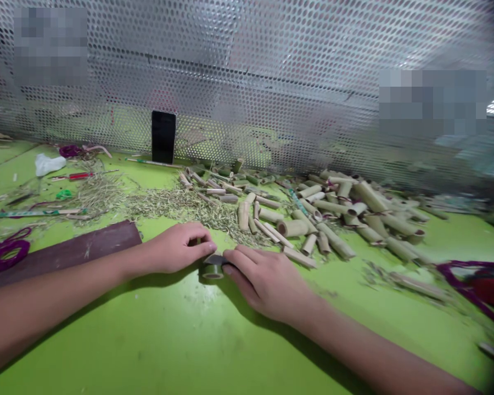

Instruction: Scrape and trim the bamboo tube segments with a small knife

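Observation:
A short greenish bamboo tube piece (212,270) stands on the green table (148,340) between my hands. My left hand (177,248) is curled, its thumb and fingers pinching the tube from the left. My right hand (263,280) lies low on the table, fingertips pressed against the tube's right side and a dark flat strip on top of it. A big heap of cut bamboo tubes (333,214) lies just beyond my right hand.
A perforated metal screen (247,82) walls off the back. A black phone (163,136) leans against it. Bamboo shavings (168,206), a dark brown board (66,252), purple cord (4,255), a red-handled tool (76,176) and white cloth (49,163) lie at left. Dark red cord (477,285) sits at right.

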`<action>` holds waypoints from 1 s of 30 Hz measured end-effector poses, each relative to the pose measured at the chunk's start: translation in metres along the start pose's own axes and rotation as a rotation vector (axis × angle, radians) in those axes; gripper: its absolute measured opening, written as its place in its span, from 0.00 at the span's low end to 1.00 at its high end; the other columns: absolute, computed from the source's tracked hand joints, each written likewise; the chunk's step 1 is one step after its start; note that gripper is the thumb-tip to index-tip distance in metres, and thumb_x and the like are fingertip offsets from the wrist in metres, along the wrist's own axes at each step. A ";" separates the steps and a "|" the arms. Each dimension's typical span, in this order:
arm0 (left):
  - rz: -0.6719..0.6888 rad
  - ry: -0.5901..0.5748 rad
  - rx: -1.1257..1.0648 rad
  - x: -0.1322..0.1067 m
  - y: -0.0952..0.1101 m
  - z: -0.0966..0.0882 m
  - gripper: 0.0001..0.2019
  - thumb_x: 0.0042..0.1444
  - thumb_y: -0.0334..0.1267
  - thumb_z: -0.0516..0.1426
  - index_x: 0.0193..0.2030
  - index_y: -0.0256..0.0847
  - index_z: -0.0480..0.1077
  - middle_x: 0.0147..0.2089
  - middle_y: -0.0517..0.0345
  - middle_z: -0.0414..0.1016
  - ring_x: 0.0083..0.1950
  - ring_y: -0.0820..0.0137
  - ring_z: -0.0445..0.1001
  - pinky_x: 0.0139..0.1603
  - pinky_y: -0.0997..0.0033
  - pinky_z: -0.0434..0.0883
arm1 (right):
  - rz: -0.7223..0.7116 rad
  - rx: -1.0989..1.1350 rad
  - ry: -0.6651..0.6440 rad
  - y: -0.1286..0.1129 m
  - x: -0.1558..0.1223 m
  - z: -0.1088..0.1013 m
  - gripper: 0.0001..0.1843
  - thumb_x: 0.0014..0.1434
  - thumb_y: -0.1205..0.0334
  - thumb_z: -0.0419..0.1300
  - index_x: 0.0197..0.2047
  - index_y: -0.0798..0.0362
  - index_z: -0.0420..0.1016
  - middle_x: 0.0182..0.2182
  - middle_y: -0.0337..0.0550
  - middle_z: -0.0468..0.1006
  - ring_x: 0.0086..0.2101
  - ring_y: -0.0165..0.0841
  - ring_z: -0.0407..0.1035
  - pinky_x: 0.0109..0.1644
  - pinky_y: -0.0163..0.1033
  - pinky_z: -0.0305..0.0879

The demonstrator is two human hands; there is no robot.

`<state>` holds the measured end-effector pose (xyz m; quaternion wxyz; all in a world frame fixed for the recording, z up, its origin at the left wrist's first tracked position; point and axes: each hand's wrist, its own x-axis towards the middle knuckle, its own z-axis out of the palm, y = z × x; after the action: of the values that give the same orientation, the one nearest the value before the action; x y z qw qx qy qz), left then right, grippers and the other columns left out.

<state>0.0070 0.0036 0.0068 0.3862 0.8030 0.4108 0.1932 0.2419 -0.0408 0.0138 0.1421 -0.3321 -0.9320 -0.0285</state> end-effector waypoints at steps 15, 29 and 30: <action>-0.040 -0.113 -0.043 0.003 -0.001 -0.005 0.16 0.65 0.51 0.57 0.36 0.41 0.76 0.40 0.54 0.77 0.43 0.62 0.74 0.43 0.64 0.67 | 0.028 -0.005 -0.052 -0.003 0.000 0.000 0.18 0.77 0.63 0.45 0.39 0.54 0.72 0.26 0.39 0.75 0.22 0.30 0.64 0.27 0.36 0.47; -0.045 -0.244 -0.091 0.004 0.003 -0.014 0.18 0.65 0.52 0.56 0.30 0.41 0.67 0.31 0.58 0.67 0.33 0.67 0.65 0.32 0.68 0.60 | 0.084 0.051 -0.185 -0.003 0.004 -0.003 0.15 0.76 0.62 0.49 0.38 0.53 0.71 0.24 0.37 0.74 0.22 0.30 0.65 0.26 0.36 0.48; -0.045 -0.250 -0.092 0.004 0.003 -0.015 0.18 0.65 0.52 0.56 0.30 0.41 0.67 0.31 0.58 0.66 0.32 0.68 0.64 0.32 0.68 0.59 | 0.089 0.059 -0.198 -0.002 0.004 -0.003 0.14 0.76 0.62 0.50 0.38 0.53 0.71 0.24 0.37 0.74 0.22 0.30 0.65 0.26 0.36 0.48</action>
<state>0.0015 0.0122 0.0184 0.4753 0.7927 0.3681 0.1014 0.2380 -0.0405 0.0184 0.0603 -0.3702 -0.9262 0.0380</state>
